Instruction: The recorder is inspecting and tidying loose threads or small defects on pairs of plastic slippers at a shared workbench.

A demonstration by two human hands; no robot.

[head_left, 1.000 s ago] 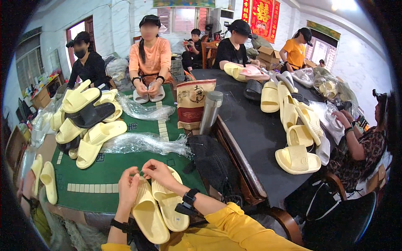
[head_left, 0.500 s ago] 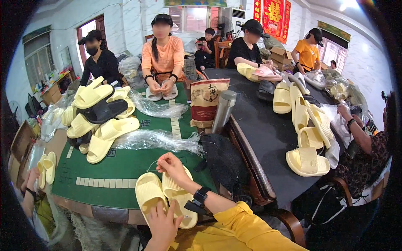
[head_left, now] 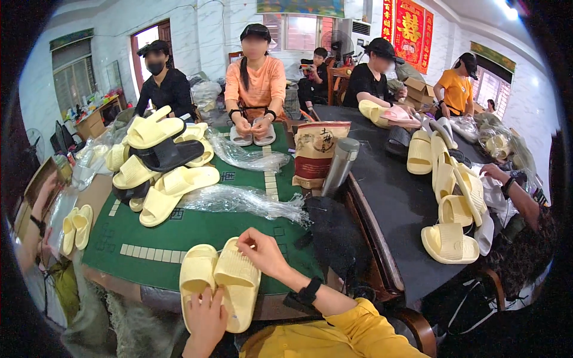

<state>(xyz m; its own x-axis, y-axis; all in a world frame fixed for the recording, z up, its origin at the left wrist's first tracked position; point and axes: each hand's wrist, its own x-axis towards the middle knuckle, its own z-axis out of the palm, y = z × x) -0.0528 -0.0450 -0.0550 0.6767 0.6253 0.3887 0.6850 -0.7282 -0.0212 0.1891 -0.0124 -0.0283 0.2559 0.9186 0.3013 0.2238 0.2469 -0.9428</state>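
A pair of pale yellow slippers, the left one (head_left: 199,262) and the right one (head_left: 237,268), lies side by side at the near table edge, toes away from me. My left hand (head_left: 205,319) reaches over their heel ends, its fingers on the inner edges where the two meet, holding them. My right hand (head_left: 262,252) is closed in a pinch at the toe end of the right slipper, above its ribbed strap. The thin clear tie in that pinch can hardly be made out now.
A bundle of clear plastic ties (head_left: 245,200) lies on the green mat (head_left: 110,253), beside a heap of yellow and black slippers (head_left: 179,185). A paper pouch (head_left: 318,156) and steel flask (head_left: 340,167) stand ahead. More slippers cover the dark table (head_left: 382,206); co-workers sit around.
The pair of slippers and both hands have shifted left in view, as the whole scene shifted right. The clear loop that stuck out left of my right hand no longer shows there.
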